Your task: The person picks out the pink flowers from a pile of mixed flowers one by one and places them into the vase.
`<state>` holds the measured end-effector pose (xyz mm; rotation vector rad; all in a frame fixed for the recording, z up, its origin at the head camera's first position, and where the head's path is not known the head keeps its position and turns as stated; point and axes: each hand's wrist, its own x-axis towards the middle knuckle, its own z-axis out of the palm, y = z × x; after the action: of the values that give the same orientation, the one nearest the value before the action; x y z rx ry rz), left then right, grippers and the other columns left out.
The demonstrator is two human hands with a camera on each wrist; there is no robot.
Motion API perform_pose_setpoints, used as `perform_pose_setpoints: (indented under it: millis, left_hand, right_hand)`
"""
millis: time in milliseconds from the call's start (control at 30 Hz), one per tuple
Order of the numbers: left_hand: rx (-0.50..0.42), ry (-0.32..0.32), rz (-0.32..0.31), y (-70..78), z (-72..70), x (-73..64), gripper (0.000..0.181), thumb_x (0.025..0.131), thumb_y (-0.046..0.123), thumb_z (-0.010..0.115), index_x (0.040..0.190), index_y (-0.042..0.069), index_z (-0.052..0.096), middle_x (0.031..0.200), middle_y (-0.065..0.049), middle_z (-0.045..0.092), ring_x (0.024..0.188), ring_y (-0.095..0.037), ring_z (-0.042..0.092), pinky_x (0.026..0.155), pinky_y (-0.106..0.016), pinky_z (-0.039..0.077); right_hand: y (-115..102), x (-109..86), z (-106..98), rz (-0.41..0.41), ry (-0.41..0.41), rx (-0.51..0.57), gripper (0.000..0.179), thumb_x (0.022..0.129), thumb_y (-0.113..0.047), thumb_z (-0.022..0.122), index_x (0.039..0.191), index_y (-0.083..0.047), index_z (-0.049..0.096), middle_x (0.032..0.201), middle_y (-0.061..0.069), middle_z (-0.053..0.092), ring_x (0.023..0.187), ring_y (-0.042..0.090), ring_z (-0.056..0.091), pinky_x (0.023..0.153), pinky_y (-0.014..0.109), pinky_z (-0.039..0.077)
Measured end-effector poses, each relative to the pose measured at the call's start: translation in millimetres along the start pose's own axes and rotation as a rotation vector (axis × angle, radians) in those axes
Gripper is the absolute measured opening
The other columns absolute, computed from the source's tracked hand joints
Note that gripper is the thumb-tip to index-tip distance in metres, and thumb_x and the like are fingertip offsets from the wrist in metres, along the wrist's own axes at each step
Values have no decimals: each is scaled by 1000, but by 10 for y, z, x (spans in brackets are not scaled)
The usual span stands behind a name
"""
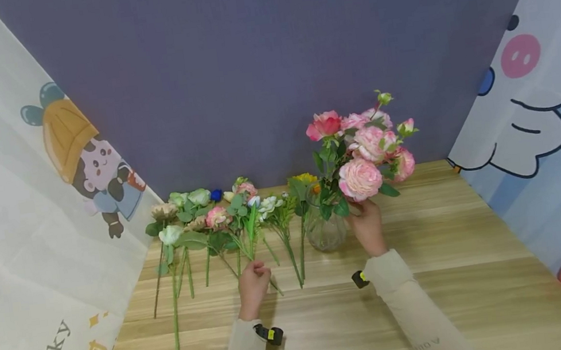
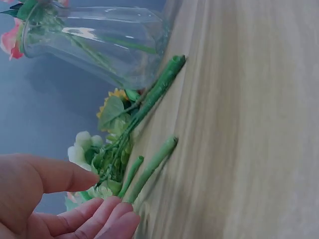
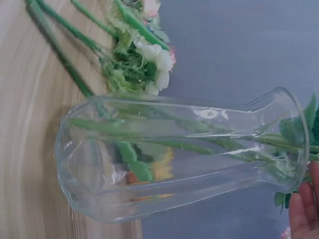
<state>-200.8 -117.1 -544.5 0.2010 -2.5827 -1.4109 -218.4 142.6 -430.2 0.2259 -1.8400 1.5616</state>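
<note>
A clear glass vase point(image 1: 326, 233) stands upright near the back of the table, with green stems point(image 3: 184, 144) inside it. Large pink flowers point(image 1: 360, 179) and a redder bloom point(image 1: 324, 125) rise from its mouth. My right hand point(image 1: 368, 227) is at the right side of the vase's mouth, below the pink blooms; its fingertips point(image 3: 298, 211) lie by the rim, and leaves hide part of them. My left hand point(image 1: 254, 285) hovers over the cut ends of the lying stems point(image 2: 154, 169), thumb and fingers apart, with nothing visible between them.
Left of the vase lie several artificial flowers: white blossoms point(image 1: 269, 205), a yellow sunflower point(image 1: 306, 179), a pink rose point(image 1: 218, 218), a pale green rose point(image 1: 170, 234) on a long stem, and a blue bud point(image 1: 216, 195). A dark panel point(image 1: 269, 72) closes the table's back.
</note>
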Motion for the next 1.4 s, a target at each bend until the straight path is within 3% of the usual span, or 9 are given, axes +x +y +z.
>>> perform_pose_setpoints:
  millis: [167,233,533,767,933,1033,1167,1400]
  left_hand:
    - [25,-25,-25,-35,6,17,23,80,8,66,100,-4,64,81,-7,67,73,-21,61,69,-35,48]
    - [29,-30,-29,-47,6,26,24,80,8,67,100,-5,63,79,-7,67,70,-21,61,68,-35,49]
    - [4,-50,-62,-109,-9,40,22,82,6,66,100,-6,61,78,-8,64,57,-14,58,57,-29,49]
    - [-2,-45,-85,-130,-9,67,21,83,7,63,100,-6,60,80,-9,64,60,-15,58,60,-30,49]
    - [45,-36,-83,-121,-13,69,20,84,10,63,98,-5,61,76,-9,65,62,-18,59,62,-33,49]
    - [42,-48,-81,-118,-2,72,17,84,10,64,93,-4,62,71,-9,66,53,-16,58,56,-31,48]
    - [-5,-56,-104,-131,9,81,13,84,9,65,86,-3,62,67,-7,66,46,-13,58,49,-27,46]
    - [-191,-57,-149,-155,32,86,16,84,5,62,92,-9,60,75,-15,68,56,-17,64,51,-26,53]
  right_hand:
    - [-17,-25,-35,153,23,95,20,78,19,56,96,22,60,86,-6,63,77,-7,60,71,11,50]
    - [-11,-34,-45,168,21,104,18,79,17,57,96,21,60,84,-10,62,75,-7,61,69,11,50]
    - [48,-115,-84,177,15,164,15,82,13,61,95,21,61,88,5,66,79,2,65,71,14,51]
    - [71,-208,-124,272,15,120,17,85,6,63,99,16,63,90,-3,67,79,3,66,71,13,51]
    - [92,-284,-116,315,-2,86,18,84,10,61,101,16,63,97,26,65,82,3,64,73,12,50]
    - [119,-328,-124,320,-9,69,18,84,11,60,101,17,62,100,34,61,83,3,63,74,12,50]
    - [165,-369,-136,317,6,73,16,85,10,60,99,18,62,97,28,64,84,5,63,76,13,50]
    - [227,-412,-162,341,33,99,18,86,3,64,98,15,63,88,-1,67,83,6,64,74,15,51]
